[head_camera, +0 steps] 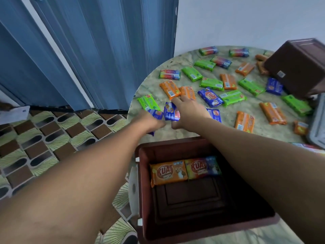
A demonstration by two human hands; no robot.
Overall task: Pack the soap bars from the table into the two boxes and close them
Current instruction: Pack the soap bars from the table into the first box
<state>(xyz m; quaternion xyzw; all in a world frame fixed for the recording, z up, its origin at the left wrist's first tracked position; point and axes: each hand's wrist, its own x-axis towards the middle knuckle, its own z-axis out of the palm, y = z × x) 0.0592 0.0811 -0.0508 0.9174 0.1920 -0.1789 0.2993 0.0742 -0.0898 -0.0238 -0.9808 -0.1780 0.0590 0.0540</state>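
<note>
Both arms reach out over the open brown box point(193, 199), which sits at the near edge of the round marble-patterned tabletop point(228, 117). Inside that box, two soap bars lie side by side against its far wall: an orange-wrapped bar point(168, 172) on the left and a multicoloured bar point(203, 167) touching it on the right; the rest of the box floor is bare. Just beyond the box's far rim, the left hand point(151, 123) has its fingers curled round a blue soap bar point(155, 114), though motion blur hides the exact grip. Beside it, the right hand point(189, 110) holds another blue soap bar point(171, 111) against its thumb side, while its fingers stretch forward and touch the near ends of two orange bars point(169, 88) lying farther from the box. A third blue bar point(215, 115) lies partly under the right wrist. Beyond the hands, many more wrapped bars in green, orange, blue and rainbow wrappers are scattered loose across the tabletop. The second brown box point(299, 66) stands tilted at the far right of the tabletop, well apart from the open box, and a grey lid point(318, 120) shows at the right edge between the two. Left of the open box, off the tabletop, are a patterned floor point(44, 138) and a blue folding door point(88, 50).
</note>
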